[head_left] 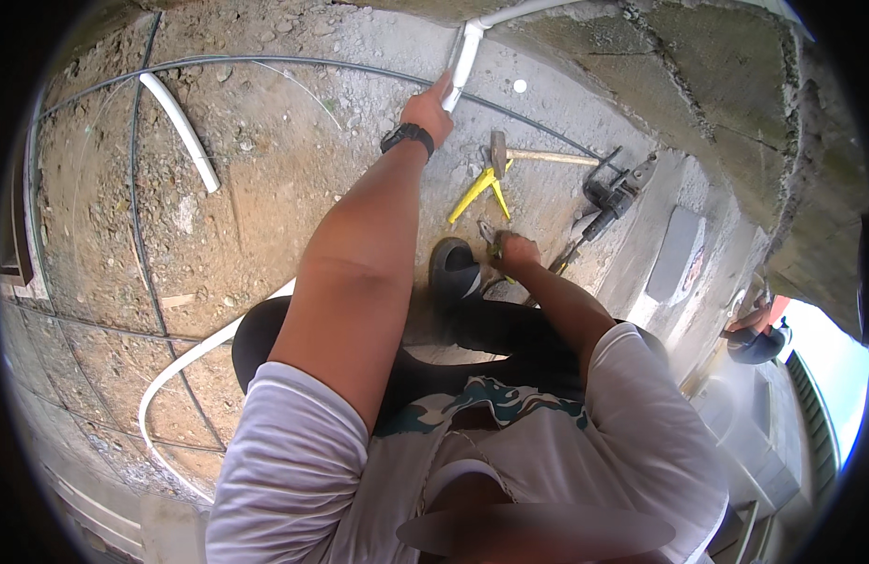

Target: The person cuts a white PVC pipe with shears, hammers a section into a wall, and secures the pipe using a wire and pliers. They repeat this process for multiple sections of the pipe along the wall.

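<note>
My left hand (429,113), with a black watch at the wrist, is closed round the lower end of a white plastic pipe (466,64), one finger lying along it. Upward, the pipe meets a white fitting (475,28) by the concrete wall. Beside my shoe, my right hand (519,252) grips a pair of pliers (488,233), jaws pointing away from me; the fist covers most of the handles. On the ground between my hands lie a yellow-handled cutter (481,192) and a hammer (545,156) with a wooden handle.
A dark power drill (615,195) lies at right by the concrete wall (641,75). Black rods or cables (293,60) cross the gravelly dirt. A loose white pipe piece (182,132) lies left; a long white hose (171,371) curves nearby. Another person (756,336) is at far right.
</note>
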### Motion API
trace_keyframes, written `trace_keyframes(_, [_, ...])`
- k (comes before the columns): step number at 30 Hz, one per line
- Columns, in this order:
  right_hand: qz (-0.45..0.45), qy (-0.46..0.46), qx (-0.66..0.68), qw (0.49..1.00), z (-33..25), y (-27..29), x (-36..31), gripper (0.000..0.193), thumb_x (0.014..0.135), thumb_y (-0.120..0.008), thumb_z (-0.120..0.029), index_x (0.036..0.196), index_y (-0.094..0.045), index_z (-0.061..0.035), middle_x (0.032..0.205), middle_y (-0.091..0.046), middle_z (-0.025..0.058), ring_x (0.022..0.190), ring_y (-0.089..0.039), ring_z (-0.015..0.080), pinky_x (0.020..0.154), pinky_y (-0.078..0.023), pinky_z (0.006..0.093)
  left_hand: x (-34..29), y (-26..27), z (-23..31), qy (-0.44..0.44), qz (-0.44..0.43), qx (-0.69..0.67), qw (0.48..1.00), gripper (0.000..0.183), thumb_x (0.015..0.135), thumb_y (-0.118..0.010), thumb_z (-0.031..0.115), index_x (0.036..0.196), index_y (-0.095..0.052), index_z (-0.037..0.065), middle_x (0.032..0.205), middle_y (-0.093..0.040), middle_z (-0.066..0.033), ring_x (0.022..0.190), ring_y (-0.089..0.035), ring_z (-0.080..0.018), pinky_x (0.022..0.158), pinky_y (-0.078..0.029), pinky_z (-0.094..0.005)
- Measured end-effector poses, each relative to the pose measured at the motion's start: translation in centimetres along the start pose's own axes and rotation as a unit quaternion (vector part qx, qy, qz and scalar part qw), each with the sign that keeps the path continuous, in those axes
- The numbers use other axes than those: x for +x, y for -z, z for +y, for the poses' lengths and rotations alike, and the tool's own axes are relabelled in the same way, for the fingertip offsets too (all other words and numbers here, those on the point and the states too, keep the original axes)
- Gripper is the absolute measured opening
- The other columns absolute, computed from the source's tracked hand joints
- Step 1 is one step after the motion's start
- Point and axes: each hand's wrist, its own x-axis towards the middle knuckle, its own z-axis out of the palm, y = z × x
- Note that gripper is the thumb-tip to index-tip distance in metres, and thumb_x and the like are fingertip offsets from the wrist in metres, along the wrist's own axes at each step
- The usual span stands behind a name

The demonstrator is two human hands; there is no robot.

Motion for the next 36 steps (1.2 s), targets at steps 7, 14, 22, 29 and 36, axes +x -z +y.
trace_keyframes(7, [0.07, 0.077, 0.088, 0.991, 0.0, 4.0, -3.8, 0.05, 0.076, -0.08, -0.029, 0.115, -0.063, -0.0021, 0.105, -0.07, 0.0204, 0.092, -0.072, 0.0327, 0.086, -0.058, 0.0434, -1.3, 1.3, 2.2, 0.005, 0.018, -0.05, 0.999, 0.078, 0.084, -0.063, 0.001, 0.156, -0.044, 0.026, 0.128, -0.069, -0.0133, 0.114, -0.067, -0.0354, 0.099, -0.055, -0.0427])
trace_keyframes(14, [-0.227, 0.03, 0.388, 0.893, 2.2, 17.2, -5.1, 0.03, 0.073, -0.073, -0.015, 0.095, -0.068, 0.0049, 0.077, -0.068, 0.0123, 0.068, -0.068, 0.0209, 0.063, -0.054, 0.0326, 0.1, 0.2, 0.5, -0.008, 0.043, -0.07, 0.997, 0.075, 0.085, -0.065, 0.002, 0.154, -0.046, 0.025, 0.132, -0.068, -0.0109, 0.117, -0.066, -0.0325, 0.101, -0.054, -0.0399])
trace_keyframes(22, [0.107, 0.065, -0.246, 0.961, -2.3, 26.2, -3.3, 0.029, 0.088, -0.069, -0.022, 0.112, -0.074, -0.0067, 0.127, -0.064, 0.0155, 0.109, -0.066, 0.0313, 0.089, -0.055, 0.0468, -0.7, 0.9, 1.9, 0.024, 0.043, -0.076, 0.996, 0.07, 0.085, -0.065, 0.002, 0.151, -0.052, 0.02, 0.134, -0.068, -0.0083, 0.119, -0.066, -0.0297, 0.103, -0.054, -0.0366])
trace_keyframes(29, [0.321, 0.108, -0.422, 0.841, -3.8, 28.7, 0.1, 0.033, 0.095, -0.059, -0.022, 0.125, -0.07, -0.0132, 0.154, -0.043, 0.0119, 0.136, -0.044, 0.0341, 0.11, -0.028, 0.0743, -0.6, 0.8, 2.6, 0.035, 0.058, -0.068, 0.995, 0.067, 0.084, -0.062, 0.001, 0.148, -0.055, 0.021, 0.131, -0.07, -0.0059, 0.12, -0.066, -0.0277, 0.104, -0.053, -0.0362])
trace_keyframes(36, [0.33, 0.124, -0.515, 0.781, -6.0, 29.2, 0.6, 0.039, 0.097, -0.06, -0.027, 0.132, -0.068, -0.013, 0.168, -0.024, 0.0148, 0.149, -0.028, 0.04, 0.113, -0.02, 0.0772, -0.9, 1.0, 3.1, 0.051, 0.069, -0.057, 0.995, 0.057, 0.086, -0.063, 0.003, 0.139, -0.064, 0.024, 0.127, -0.072, -0.0065, 0.117, -0.068, -0.0276, 0.1, -0.055, -0.0381])
